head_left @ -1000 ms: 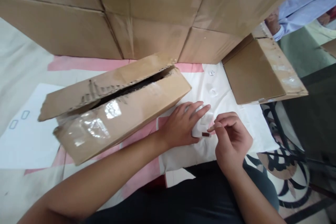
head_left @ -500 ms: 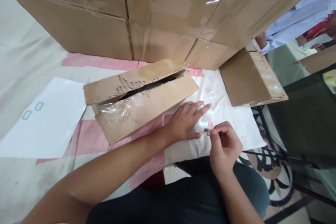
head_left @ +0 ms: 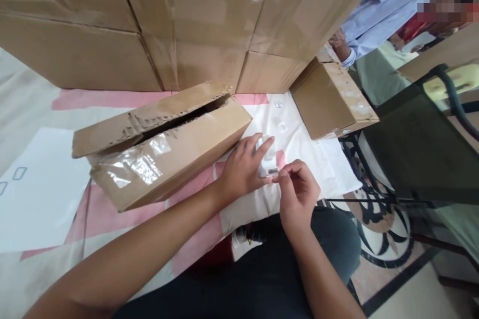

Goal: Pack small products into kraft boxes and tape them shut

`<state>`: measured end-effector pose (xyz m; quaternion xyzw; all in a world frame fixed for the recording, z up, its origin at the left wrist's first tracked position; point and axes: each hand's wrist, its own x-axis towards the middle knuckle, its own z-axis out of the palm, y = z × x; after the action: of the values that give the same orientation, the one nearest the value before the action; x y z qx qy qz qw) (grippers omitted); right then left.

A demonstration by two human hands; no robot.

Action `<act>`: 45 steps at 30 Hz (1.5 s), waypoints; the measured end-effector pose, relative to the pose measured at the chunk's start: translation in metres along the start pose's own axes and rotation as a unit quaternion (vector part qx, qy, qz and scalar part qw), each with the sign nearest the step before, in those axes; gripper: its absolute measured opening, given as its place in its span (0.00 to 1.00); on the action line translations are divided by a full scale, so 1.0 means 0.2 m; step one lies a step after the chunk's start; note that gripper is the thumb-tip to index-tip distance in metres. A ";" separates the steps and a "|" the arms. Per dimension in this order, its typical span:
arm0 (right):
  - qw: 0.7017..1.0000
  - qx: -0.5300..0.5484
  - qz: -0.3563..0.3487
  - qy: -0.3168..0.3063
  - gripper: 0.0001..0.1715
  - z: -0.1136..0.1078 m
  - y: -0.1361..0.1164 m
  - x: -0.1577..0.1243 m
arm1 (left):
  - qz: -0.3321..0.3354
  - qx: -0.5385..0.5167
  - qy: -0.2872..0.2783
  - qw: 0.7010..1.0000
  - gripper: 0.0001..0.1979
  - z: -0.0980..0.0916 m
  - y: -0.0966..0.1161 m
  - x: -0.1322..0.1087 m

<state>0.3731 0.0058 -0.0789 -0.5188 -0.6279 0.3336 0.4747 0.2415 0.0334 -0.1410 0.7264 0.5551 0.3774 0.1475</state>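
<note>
White object lies end-on to the lap, dark patch nearest.

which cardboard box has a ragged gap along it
The long, low box beside the left hand; the stacked boxes behind and smaller box at right show no such gap.

Torn carton hems left hand; forward gap is passable.

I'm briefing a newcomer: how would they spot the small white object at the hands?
From the wall of stacked brown cardboard boxes, come nearer to the long brown cardboard box with torn edges. Just right of it, the person's left hand holds a small white object. Unlike the flat white paper sheet at far left, it has a dark patch beside the right hand.
</note>
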 end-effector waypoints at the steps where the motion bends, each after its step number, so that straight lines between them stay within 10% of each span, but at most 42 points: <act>1: 1.000 0.003 0.014 -0.002 0.08 0.00 0.00 0.01 | -0.005 -0.004 0.004 1.000 0.43 0.00 0.00 0.00; 30: 0.989 0.024 0.114 -0.091 0.12 -0.09 0.02 0.13 | 0.000 0.005 0.000 1.000 0.43 0.00 -0.03 0.00; 38: 0.990 0.002 0.114 -0.079 0.22 -0.12 0.09 0.11 | 0.232 0.117 0.145 0.955 0.10 0.01 0.00 0.00; 45: 0.990 -0.001 0.103 -0.101 0.23 -0.18 0.04 0.10 | 0.238 0.099 0.164 0.952 0.09 0.03 -0.01 0.01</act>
<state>0.4088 0.0249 -0.0704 -0.5453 -0.6160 0.4307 0.3712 0.2449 0.0360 -0.1452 0.7764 0.4176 0.4585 -0.1122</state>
